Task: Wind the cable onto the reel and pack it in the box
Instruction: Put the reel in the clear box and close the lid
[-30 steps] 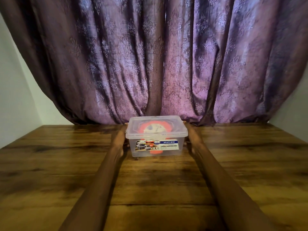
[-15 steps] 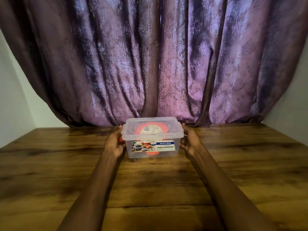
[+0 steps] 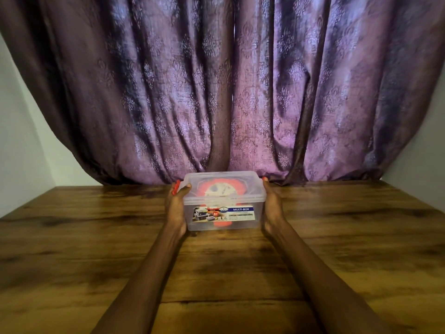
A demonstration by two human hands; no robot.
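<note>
Two hands hold the clear box (image 3: 224, 201) between them. The left hand (image 3: 177, 208) presses flat on the box's left side, its thumb over the lid edge; the right hand (image 3: 271, 208) presses on the right side, its fingers hidden behind the box. Inside the box, an orange reel (image 3: 222, 190) shows through the lid, blurred; the cable cannot be made out. Under the box lies a wooden table (image 3: 96, 237). Behind the box hangs a purple curtain (image 3: 216, 92).
</note>
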